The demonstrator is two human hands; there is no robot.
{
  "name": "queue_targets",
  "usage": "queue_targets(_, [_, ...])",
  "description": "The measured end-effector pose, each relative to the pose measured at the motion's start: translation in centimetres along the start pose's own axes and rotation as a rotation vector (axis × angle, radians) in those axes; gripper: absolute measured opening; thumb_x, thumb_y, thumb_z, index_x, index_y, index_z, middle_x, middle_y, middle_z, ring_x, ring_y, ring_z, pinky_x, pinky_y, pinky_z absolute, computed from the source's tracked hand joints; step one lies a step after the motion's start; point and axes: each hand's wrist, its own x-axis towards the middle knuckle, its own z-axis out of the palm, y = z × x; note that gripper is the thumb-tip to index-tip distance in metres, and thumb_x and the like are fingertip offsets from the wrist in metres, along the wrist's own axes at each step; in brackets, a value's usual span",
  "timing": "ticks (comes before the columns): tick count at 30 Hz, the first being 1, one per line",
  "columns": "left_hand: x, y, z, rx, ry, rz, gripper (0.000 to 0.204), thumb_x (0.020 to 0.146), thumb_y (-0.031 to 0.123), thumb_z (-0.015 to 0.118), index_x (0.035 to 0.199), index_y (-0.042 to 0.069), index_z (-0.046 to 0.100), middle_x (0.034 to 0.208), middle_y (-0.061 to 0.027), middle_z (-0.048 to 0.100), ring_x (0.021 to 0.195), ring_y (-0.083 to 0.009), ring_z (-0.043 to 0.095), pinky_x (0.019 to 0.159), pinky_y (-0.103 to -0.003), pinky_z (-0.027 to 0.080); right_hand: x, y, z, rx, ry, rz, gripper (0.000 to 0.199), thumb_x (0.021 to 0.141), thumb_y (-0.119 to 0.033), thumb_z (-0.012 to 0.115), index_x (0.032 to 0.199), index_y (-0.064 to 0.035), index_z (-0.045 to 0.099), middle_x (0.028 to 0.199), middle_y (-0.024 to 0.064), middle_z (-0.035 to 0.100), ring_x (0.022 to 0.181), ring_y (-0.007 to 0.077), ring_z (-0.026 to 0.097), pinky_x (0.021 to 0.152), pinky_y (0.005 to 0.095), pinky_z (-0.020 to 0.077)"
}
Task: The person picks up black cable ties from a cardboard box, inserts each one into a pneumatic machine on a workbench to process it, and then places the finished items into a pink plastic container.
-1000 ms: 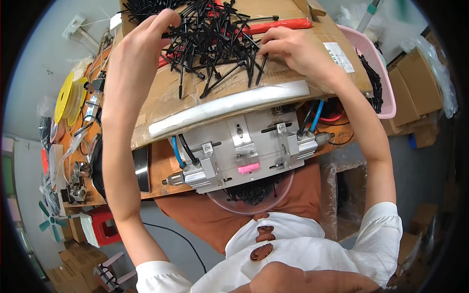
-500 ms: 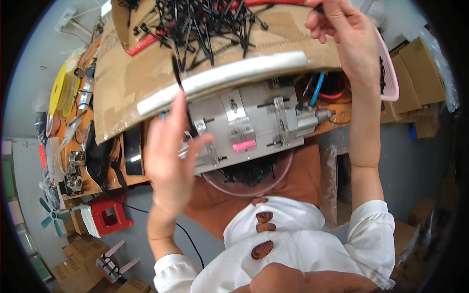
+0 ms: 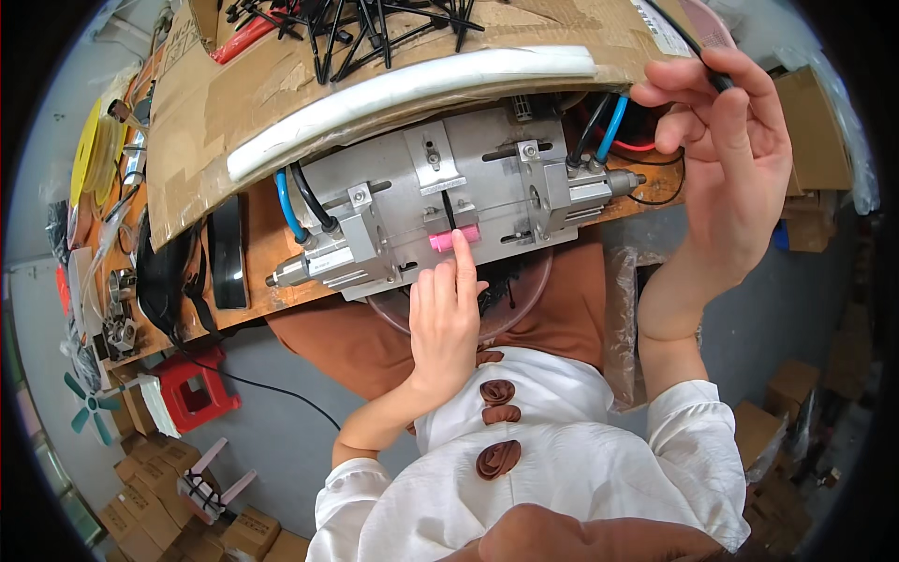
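My left hand reaches over the front of a metal fixture. Its index finger is stretched out, the tip touching a small pink block; the other fingers bend loosely and hold nothing. A thin black rod stands in the fixture's middle holder, its lower end at the pink block. At the right, beyond the fixture's end, my right hand is raised palm up, thumb and fingers closed on a black stick that points up and away. Metal cylinders flank the holder on both sides.
Several black sticks lie piled on a cardboard sheet, behind a white foam strip. Blue tubes and black ones feed the fixture. A clear bowl of black pieces sits below it. A black strap and tools lie on the left bench.
My left hand has come rightward from the fixture's left side to the pink block, and a black rod now stands in the holder. My right hand has moved back from the sheet, down and right.
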Motion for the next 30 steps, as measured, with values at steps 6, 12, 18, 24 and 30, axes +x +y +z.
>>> queue_targets(6, [0.2, 0.3, -0.2, 0.01, -0.001, 0.004, 0.074, 0.068, 0.004, 0.075, 0.135, -0.003, 0.044, 0.084, -0.0083, 0.05, 0.077, -0.0248, 0.048, 0.07, -0.036, 0.042, -1.6, -1.2, 3.0, -0.174, 0.074, -0.112, 0.023, 0.093, -0.009, 0.056, 0.113, 0.0029, 0.053, 0.102, 0.0259, 0.064, 0.084, 0.025, 0.066, 0.062, 0.0254, 0.0486])
queue_targets(12, [-0.6, 0.1, -0.4, -0.019, -0.06, -0.065, 0.075, 0.069, 0.001, 0.074, 0.137, -0.001, 0.043, 0.09, -0.0096, 0.051, 0.082, -0.0266, 0.048, 0.074, -0.039, 0.042, -7.6, 1.3, 6.1, -0.602, -0.095, -0.058, 0.04, 0.073, 0.013, 0.068, 0.112, 0.0036, 0.061, 0.091, 0.0137, 0.067, 0.074, 0.0184, 0.065, 0.062, 0.027, 0.0523])
queue_targets(18, [-1.1, -0.2, -4.3, -0.116, 0.038, -0.152, 0.084, 0.063, -0.008, 0.076, 0.139, 0.002, 0.044, 0.102, -0.0102, 0.053, 0.089, -0.0252, 0.047, 0.075, -0.034, 0.042, -13.2, 5.7, 8.4, -0.729, -0.298, -0.074, 0.066, 0.069, 0.005, 0.072, 0.131, 0.008, 0.047, 0.078, 0.0109, 0.061, 0.059, 0.0205, 0.058, 0.053, 0.0319, 0.0485])
queue_targets(24, [-1.6, -0.9, -4.5, -0.09, 0.032, -0.219, 0.079, 0.068, -0.007, 0.073, 0.14, 0.003, 0.042, 0.1, -0.0092, 0.051, 0.087, -0.0244, 0.045, 0.074, -0.034, 0.041, -13.5, 8.0, 10.1, -0.676, -0.381, -0.042, 0.067, 0.072, 0.0, 0.072, 0.133, 0.0042, 0.047, 0.063, 0.0076, 0.051, 0.052, 0.0207, 0.052, 0.05, 0.0342, 0.0439])
queue_targets(30, [-1.2, -1.0, -4.4, -0.096, -0.006, -0.235, 0.079, 0.069, -0.006, 0.073, 0.141, 0.003, 0.041, 0.098, -0.0094, 0.05, 0.087, -0.0249, 0.045, 0.076, -0.035, 0.041, -12.9, 7.9, 9.9, -0.69, -0.386, -0.025, 0.069, 0.072, -0.001, 0.073, 0.135, -0.0004, 0.047, 0.059, 0.0063, 0.047, 0.051, 0.0206, 0.051, 0.049, 0.0342, 0.0425])
